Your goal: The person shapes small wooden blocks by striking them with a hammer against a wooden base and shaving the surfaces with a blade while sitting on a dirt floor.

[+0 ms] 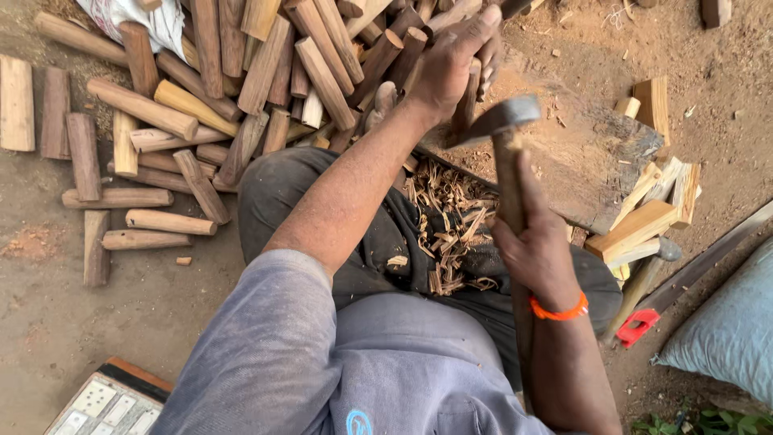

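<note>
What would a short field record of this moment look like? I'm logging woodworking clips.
Setting: dirt ground, person seated
Left hand: reaching into the pile of wooden sticks, gripping one stick
Right hand: gripping the handle of a hatchet, head raised
Work surface: wooden block
Lap: wood shavings
Right wrist: orange band
Near right: cut wood pieces

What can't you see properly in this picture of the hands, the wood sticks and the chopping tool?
All from the head view:
- What the left hand grips: its own palm and the piled wooden sticks hide it.
- The tool in the right hand: its metal head is blurred, so the edge shape is unclear, and its lower handle is hidden by the forearm.
- The wooden block: its near side is covered by wood shavings.
- The patterned board: cut off by the bottom edge.
</note>
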